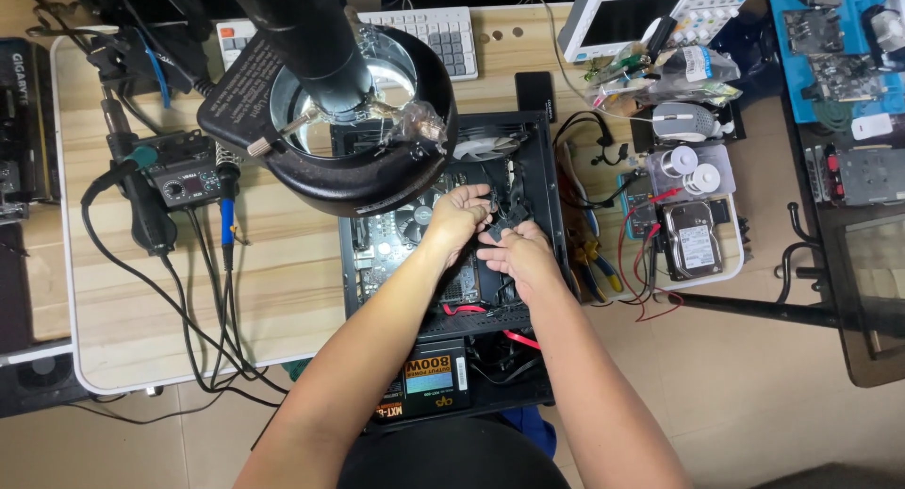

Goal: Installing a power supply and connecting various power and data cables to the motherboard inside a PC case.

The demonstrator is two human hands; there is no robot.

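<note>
A black connector on a bundle of black cables (504,217) is held inside the open black computer case (551,168), above the motherboard (391,248). It is pinched from the left by the fingertips of the left hand (457,215), which are closed on it, and it is met from below by the right hand (518,256) — the fingers are curled about the cable, though how tightly cannot be told. A case fan (481,148) is seen at the far end of the case, and a power supply (429,376) at the near end. A round black magnifier lamp (377,182) is hung over the case's left corner. On the wooden table (283,272) a soldering station (184,180) is placed to the left — a hard drive (695,239) and a mouse (683,121) to the right.
</note>
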